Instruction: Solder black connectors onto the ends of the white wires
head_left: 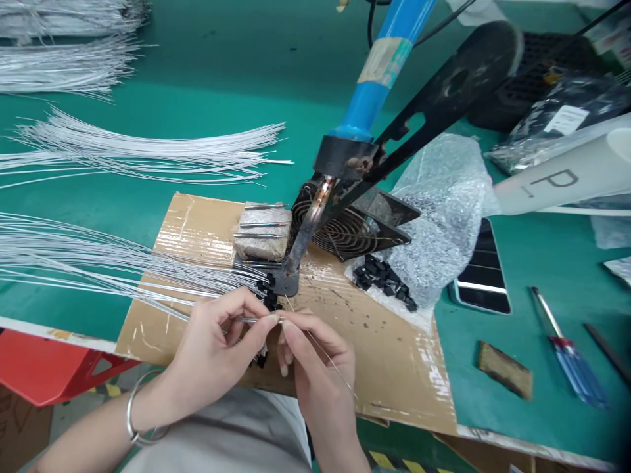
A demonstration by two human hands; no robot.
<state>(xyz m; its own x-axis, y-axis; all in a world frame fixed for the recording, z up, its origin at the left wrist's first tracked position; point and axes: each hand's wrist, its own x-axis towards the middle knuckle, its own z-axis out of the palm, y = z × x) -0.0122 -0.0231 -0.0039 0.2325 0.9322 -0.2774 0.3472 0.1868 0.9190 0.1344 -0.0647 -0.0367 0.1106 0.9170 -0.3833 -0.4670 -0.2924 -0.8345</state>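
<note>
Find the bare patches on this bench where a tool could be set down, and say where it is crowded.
Free: green mat between wire bundles and soldering iron; cardboard right of the hands, below the black parts; mat between phone and screwdriver. Crowded: around the fan and both hands.

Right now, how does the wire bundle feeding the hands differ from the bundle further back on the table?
The near bundle runs across the cardboard and reaches the left hand and right hand; the far bundle lies on the green table, untouched. The near one fans wider. Both are thin, pale wires lying roughly left to right.
</note>
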